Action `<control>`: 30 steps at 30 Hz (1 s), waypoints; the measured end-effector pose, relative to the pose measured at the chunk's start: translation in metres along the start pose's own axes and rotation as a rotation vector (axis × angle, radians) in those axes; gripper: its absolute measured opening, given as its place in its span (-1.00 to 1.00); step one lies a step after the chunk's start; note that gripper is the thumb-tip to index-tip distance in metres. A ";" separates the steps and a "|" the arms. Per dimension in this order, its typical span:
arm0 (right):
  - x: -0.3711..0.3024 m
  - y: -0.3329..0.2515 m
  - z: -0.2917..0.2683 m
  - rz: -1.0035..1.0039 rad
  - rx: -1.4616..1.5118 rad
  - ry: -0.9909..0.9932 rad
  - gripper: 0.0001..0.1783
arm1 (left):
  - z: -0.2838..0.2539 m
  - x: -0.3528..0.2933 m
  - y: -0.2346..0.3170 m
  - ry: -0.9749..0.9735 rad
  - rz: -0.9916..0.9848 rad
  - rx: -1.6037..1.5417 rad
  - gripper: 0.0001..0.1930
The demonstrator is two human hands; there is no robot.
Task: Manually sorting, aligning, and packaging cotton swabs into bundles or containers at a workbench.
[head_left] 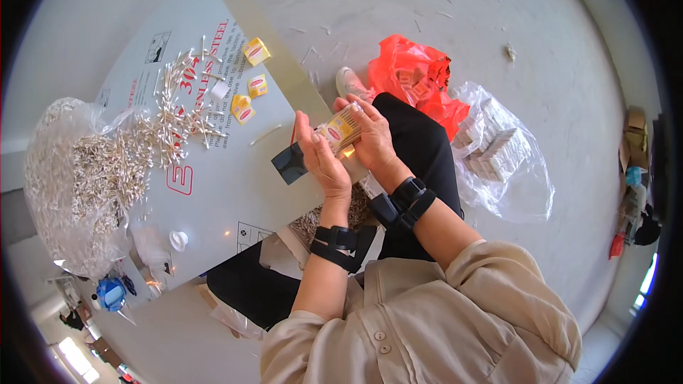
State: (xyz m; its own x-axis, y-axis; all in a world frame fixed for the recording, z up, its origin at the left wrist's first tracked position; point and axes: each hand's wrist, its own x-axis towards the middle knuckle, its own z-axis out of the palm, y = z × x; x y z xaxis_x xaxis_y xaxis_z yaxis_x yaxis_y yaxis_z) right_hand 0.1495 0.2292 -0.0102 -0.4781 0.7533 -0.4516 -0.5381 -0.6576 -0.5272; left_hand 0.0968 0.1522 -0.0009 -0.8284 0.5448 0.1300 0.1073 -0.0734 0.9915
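Over the table's right edge I hold a clear pack of cotton swabs [340, 130] with a yellow label between my two hands. My left hand [325, 162] lies along the pack's left side, palm inward. My right hand [374, 139] grips its right side, with fingers over the upper end. A flat black object [289, 163] rests beside my left hand, and its kind cannot be made out. Loose cotton swabs [167, 124] spread over the table to the left, beside several yellow printed labels [242, 109] in small stacks.
A big clear bag [53, 163] full of swabs stands on the table's left, with a white cap [178, 241] nearer me. Swabs fill a container [307, 223] below the table edge. On the floor lie a red bag [398, 57] and a clear bag [530, 188] of white packs.
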 end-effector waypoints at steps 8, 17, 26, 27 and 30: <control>-0.003 0.000 0.001 0.023 0.103 0.075 -0.58 | 0.020 0.002 -0.002 -0.056 -0.040 -0.222 -0.31; -0.005 0.000 -0.017 0.104 0.342 -0.110 -0.60 | 0.015 -0.007 0.003 0.022 -0.031 -0.327 -0.37; -0.008 0.005 -0.004 -0.018 0.193 0.039 -0.59 | 0.018 -0.041 0.022 0.044 -0.276 -0.500 -0.28; -0.009 0.005 -0.002 -0.006 0.196 0.036 -0.62 | 0.018 -0.039 0.021 0.060 -0.311 -0.512 -0.26; -0.009 0.002 -0.003 0.000 0.192 0.019 -0.65 | 0.019 -0.037 0.026 0.052 -0.366 -0.566 -0.26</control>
State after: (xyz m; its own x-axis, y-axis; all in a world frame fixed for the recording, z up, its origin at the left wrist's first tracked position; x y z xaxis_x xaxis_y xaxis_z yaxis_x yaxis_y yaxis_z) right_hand 0.1546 0.2207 -0.0093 -0.4660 0.7522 -0.4658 -0.6613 -0.6459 -0.3814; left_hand 0.1405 0.1461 0.0205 -0.7837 0.5777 -0.2284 -0.4781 -0.3262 0.8155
